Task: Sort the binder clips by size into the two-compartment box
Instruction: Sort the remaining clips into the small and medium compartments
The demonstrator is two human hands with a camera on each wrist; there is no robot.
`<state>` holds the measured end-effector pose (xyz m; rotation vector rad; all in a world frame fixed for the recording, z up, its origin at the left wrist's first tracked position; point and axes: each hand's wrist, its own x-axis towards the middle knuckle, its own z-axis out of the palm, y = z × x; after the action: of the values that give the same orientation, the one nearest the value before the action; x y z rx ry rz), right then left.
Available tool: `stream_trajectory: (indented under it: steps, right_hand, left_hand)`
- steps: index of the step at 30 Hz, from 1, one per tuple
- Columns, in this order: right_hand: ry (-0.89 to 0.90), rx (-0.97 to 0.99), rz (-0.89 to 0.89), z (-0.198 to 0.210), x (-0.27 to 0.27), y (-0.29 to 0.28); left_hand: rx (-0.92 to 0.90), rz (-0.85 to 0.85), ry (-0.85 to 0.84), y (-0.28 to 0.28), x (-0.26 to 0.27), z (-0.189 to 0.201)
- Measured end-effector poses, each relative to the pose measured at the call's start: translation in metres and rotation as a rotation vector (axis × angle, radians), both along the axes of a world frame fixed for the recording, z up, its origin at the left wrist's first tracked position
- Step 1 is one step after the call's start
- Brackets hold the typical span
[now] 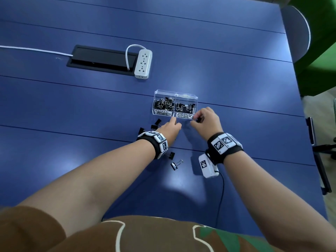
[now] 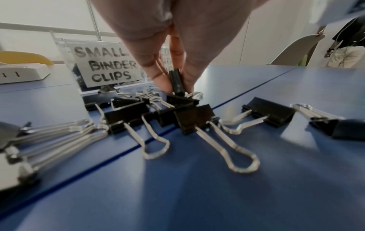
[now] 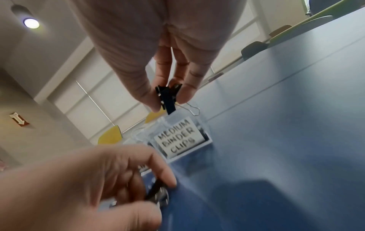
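A clear two-compartment box (image 1: 195, 99) stands on the blue table, labelled "small binder clips" (image 2: 106, 64) on the left and "medium binder clips" (image 3: 178, 138) on the right; both halves hold black clips. My right hand (image 1: 205, 119) pinches a black binder clip (image 3: 168, 98) in the air just in front of the medium half. My left hand (image 1: 171, 127) reaches low to the table in front of the small half, its fingertips pinching another black clip (image 2: 176, 81) at the pile's far end. Several loose black clips (image 2: 193, 118) lie on the table under and left of that hand.
A white power strip (image 1: 143, 63) and a black cable hatch (image 1: 101, 59) lie farther back on the table. A white wrist device (image 1: 207, 165) hangs below my right wrist, with a black cable running towards me. Two more clips (image 1: 175, 163) lie near my left wrist. A chair (image 1: 298, 33) stands at the far right.
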<state>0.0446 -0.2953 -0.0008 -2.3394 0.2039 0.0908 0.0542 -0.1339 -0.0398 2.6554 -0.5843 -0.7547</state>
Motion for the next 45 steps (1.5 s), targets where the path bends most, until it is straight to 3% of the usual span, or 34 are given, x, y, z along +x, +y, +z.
stream_trajectory:
  steps: [4,9,17,23,27,35,41,45]
  right_hand:
    - [-0.026,0.009,0.004,0.013,0.035,0.008]
    - [0.016,0.026,0.032,0.008,0.051,0.014]
    - [-0.007,0.005,-0.033,-0.015,-0.006,0.003]
    - [0.228,-0.082,0.514,-0.036,-0.087,0.025]
    - [0.234,-0.222,0.63,-0.039,-0.104,0.032]
    - [0.213,-0.236,0.522,-0.043,-0.102,0.031]
    - [0.183,-0.118,0.328,-0.041,-0.09,0.032]
    - [0.127,-0.091,0.277,-0.041,-0.085,0.046]
  left_hand:
    - [0.017,-0.09,-0.049,0.004,-0.006,0.003]
    - [-0.073,-0.053,-0.029,0.012,-0.007,0.01]
    - [-0.372,0.144,-0.119,0.006,0.025,0.048]
    - [-0.386,0.17,-0.16,-0.025,0.07,0.066]
    - [-0.303,0.176,-0.151,-0.038,0.086,0.059]
    - [-0.18,0.06,-0.121,-0.037,0.078,0.043]
    - [-0.276,0.058,-0.185,-0.011,0.047,0.045]
    - [-0.101,0.025,-0.076,0.018,0.005,0.026]
